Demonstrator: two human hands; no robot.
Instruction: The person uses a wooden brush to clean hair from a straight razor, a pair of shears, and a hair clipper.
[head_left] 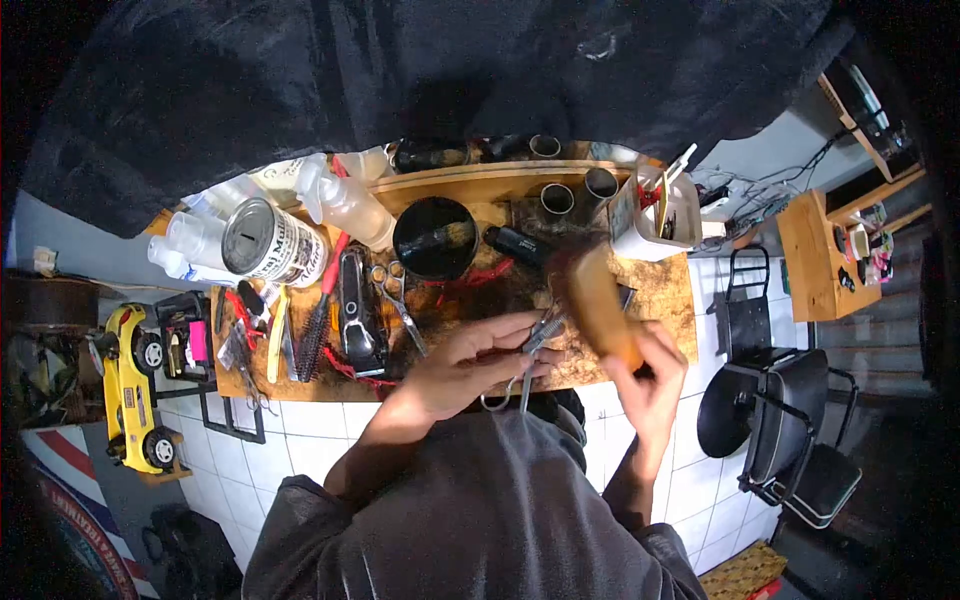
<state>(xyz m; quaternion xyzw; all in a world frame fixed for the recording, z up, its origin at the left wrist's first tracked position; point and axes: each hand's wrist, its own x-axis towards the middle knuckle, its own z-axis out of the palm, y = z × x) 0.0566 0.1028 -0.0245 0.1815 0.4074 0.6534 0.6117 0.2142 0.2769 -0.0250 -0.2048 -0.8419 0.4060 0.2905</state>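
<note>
Near the front edge of the wooden counter point(645, 290), my left hand point(470, 365) holds a pair of metal scissors point(527, 375), whose finger ring hangs below the hand. My right hand point(648, 375) grips the orange-brown handle of a brush point(600, 300), blurred by motion, with its dark end pointing up and left over the counter. Left of my left hand, another pair of scissors point(400, 300) lies beside a black hair clipper point(360, 315). A black bowl point(435, 238) stands behind my hands, and a dark cylindrical object point(515, 245) lies to its right.
A white container point(650, 225) with tools stands at the counter's back right, by two dark cups point(600, 185). Spray bottles point(350, 205), a labelled can point(262, 242) and a round brush point(315, 335) are at left. A black chair point(785, 415) stands on the right.
</note>
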